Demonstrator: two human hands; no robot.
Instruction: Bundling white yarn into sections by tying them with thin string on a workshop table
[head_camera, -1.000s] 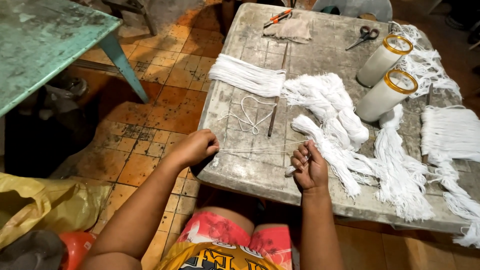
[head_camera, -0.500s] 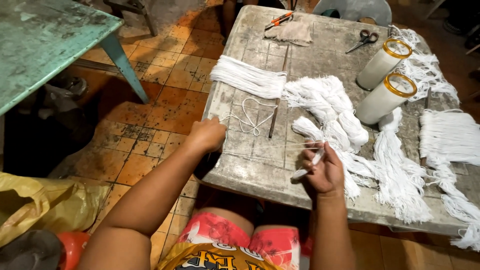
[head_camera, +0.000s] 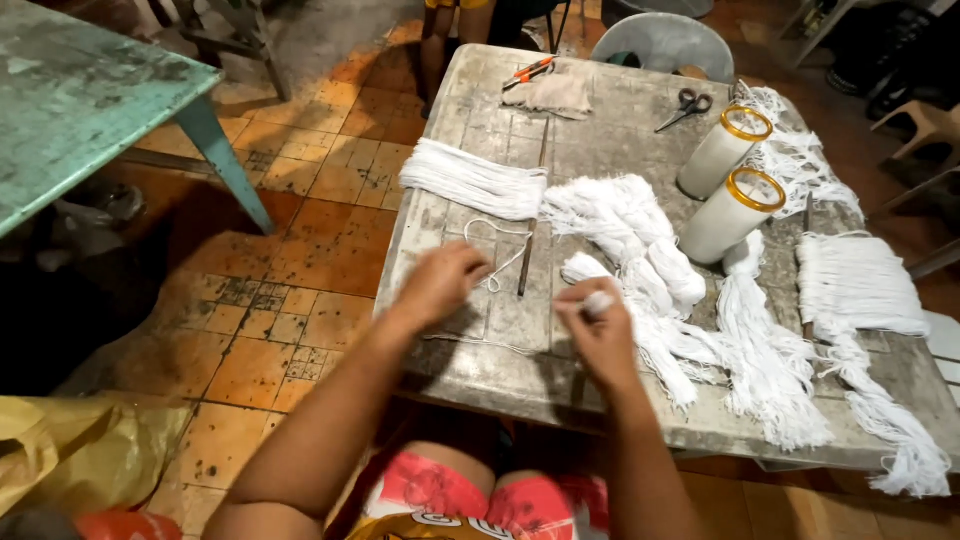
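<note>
Work table (head_camera: 470, 370): worn grey wooden top filling centre and right of view; the person sits at its near edge, so everything lies within arm's reach.
Teal table (head_camera: 90, 100): far left, apart from the work, nothing on it in use.
Loose string heap (head_camera: 650, 260): largest white mass, centre of the table, trailing toward the near right; it lies just right of the hands, likely as ready stock.
Combed bundles (head_camera: 860, 285): right side, strands laid parallel and kept apart from the heap, which looks like sorting.
Flat bundle (head_camera: 470, 180): far left part of the table, strands straight and side by side.
Two white cylinders (head_camera: 735, 200): yellow-rimmed, lying tilted at far right, touching the string heap.
Thin rod (head_camera: 533, 215): dark, running near-to-far along the table middle, between the flat bundle and the heap.
Scissors (head_camera: 685, 105): far edge, set out of the way.
Orange-handled tool (head_camera: 527, 71): far edge, resting on a folded cloth.
Left hand (head_camera: 440, 285): fingers curled down onto the table, pinching a single white string (head_camera: 500, 255) that loops just beyond it.
Right hand (head_camera: 598, 335): closed loosely, thumb and fingers pinching a short white string end (head_camera: 600, 300) near the heap's edge; both grips look fine, suited to a thin strand.
</note>
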